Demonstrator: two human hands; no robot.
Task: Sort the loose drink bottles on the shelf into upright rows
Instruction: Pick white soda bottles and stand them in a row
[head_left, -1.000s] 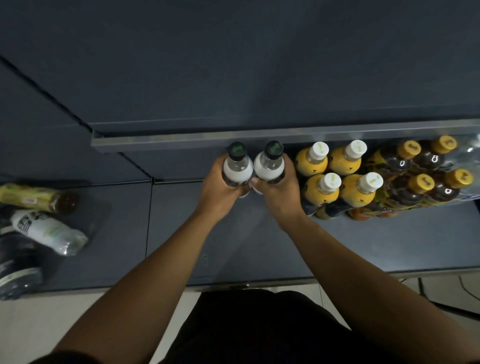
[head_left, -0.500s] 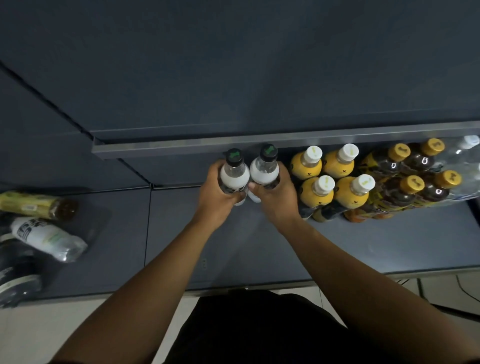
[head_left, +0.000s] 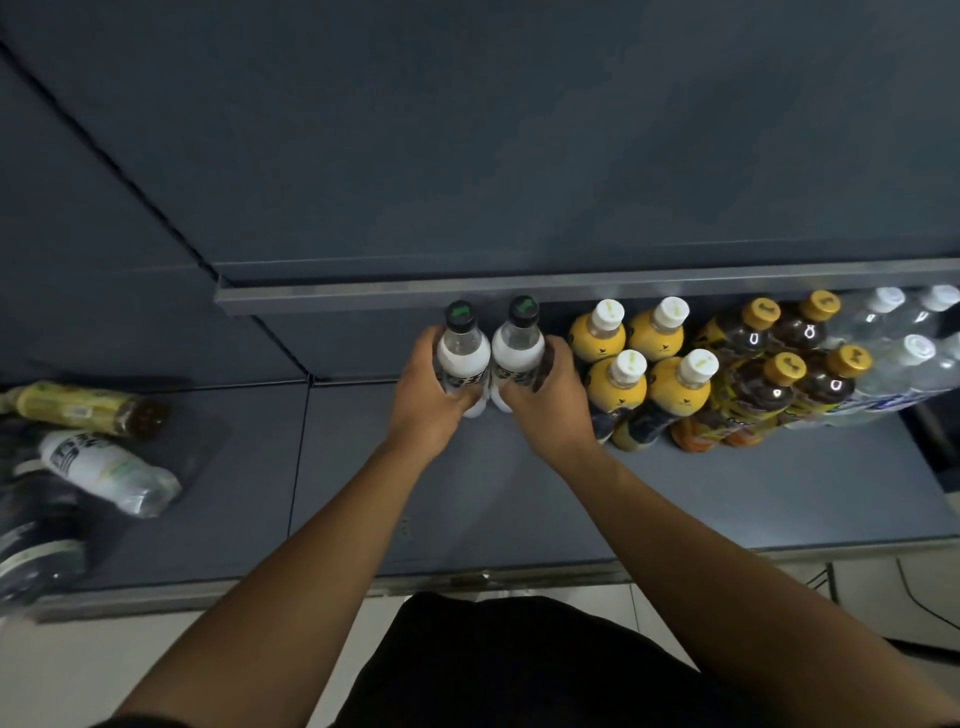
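Note:
Two upright white bottles with black caps stand side by side at the back of the dark shelf (head_left: 727, 499). My left hand (head_left: 423, 395) grips the left white bottle (head_left: 462, 348). My right hand (head_left: 550, 400) grips the right white bottle (head_left: 519, 345). To their right stand upright rows: several yellow bottles with white caps (head_left: 618, 384), several dark bottles with gold caps (head_left: 774, 384), then clear bottles (head_left: 904, 364). At the far left lie loose bottles: a white one (head_left: 104, 470) and a yellow-labelled one (head_left: 78, 410).
A grey rail of the upper shelf (head_left: 519, 291) runs just above the bottle caps. A dark, blurred object (head_left: 36, 540) sits at the shelf's left front corner. The shelf's front edge (head_left: 519, 579) runs along the floor side, and cables lie on the floor at the right.
Both hands keep their hold on the two white bottles. The view has shifted slightly, so the bottle rows sit further left in frame and more clear bottles show at the right.

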